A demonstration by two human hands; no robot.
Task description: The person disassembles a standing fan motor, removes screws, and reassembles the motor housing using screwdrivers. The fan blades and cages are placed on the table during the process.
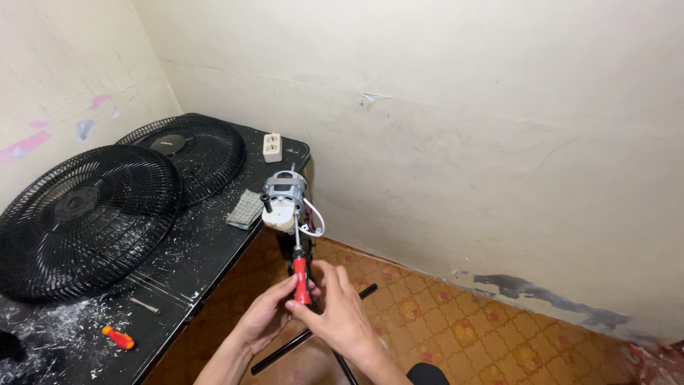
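A bare fan motor (285,198) with white wires stands on a black stand beside the table's edge. A red-handled screwdriver (301,276) points up into the motor's underside. My right hand (340,314) grips the red handle from the right. My left hand (269,314) holds the same handle from the left, fingertips touching it. Both hands are low, over the floor, just below the motor.
A black table (214,249) with white flecks carries two black fan grilles (85,217) (191,153), a grey cloth (246,209), a white power socket (272,147), a small orange-handled tool (118,338) and a metal bolt (145,306). Black stand legs (306,335) cross the patterned floor; walls close in.
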